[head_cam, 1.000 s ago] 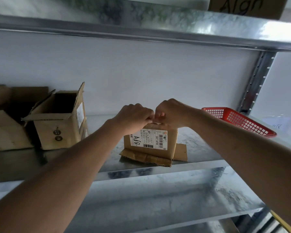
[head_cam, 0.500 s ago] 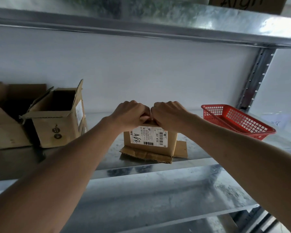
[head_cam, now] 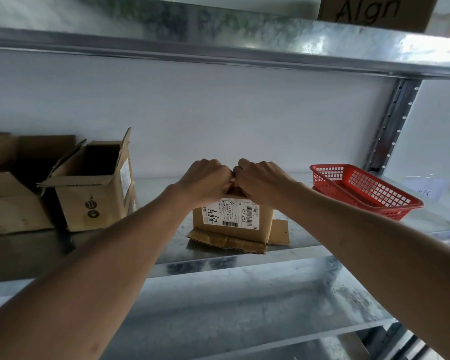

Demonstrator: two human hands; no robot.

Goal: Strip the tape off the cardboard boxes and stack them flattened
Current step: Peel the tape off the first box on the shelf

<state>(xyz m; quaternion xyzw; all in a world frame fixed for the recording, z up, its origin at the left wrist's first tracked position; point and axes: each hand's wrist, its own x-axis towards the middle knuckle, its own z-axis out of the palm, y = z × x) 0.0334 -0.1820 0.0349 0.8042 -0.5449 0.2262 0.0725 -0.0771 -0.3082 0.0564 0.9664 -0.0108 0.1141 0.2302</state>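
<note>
A small cardboard box (head_cam: pixel 263 224) with a white shipping label marked "A68" stands on the metal shelf (head_cam: pixel 296 258), its bottom flaps splayed out under it. My left hand (head_cam: pixel 205 179) and my right hand (head_cam: pixel 261 179) sit side by side on the box's top edge, knuckles up, fingers curled down over it and touching each other. What the fingertips hold on the far side is hidden. No tape can be made out.
An open cardboard box (head_cam: pixel 94 188) stands at the left, with more boxes (head_cam: pixel 8 198) beside it. A red plastic basket (head_cam: pixel 361 190) sits at the right by the shelf upright (head_cam: pixel 390 126). An upper shelf (head_cam: pixel 218 45) carries a box marked "Algn" (head_cam: pixel 374 11).
Both hands stay on the box's top edge, pressed closer together than a second ago. The view has shifted slightly; the box itself has not moved.
</note>
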